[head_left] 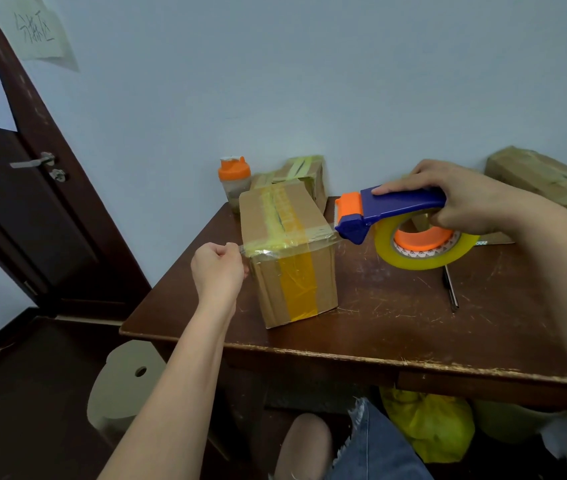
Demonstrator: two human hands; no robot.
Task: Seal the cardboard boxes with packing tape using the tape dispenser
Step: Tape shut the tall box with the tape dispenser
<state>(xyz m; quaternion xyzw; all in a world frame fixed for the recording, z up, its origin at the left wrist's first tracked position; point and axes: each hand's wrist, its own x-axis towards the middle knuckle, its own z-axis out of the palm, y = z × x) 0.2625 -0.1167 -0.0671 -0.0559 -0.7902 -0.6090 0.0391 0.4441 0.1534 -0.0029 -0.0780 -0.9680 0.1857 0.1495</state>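
Box stands on the table, yellow tape down its front and top. Left hand pinches a clear tape end at its near top edge; right hand grips the dispenser beside it. Behind: bottle, more boxes.

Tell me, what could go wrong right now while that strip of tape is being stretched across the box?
1. The clear tape strip pinched by the left hand hangs taut above the brown cardboard box; it might twist or crease before it is pressed down.
2. The box sits near the edge of the dark wooden table; pulling could drag it off.
3. The right hand holds the blue and orange tape dispenser; its blade end faces the left hand.
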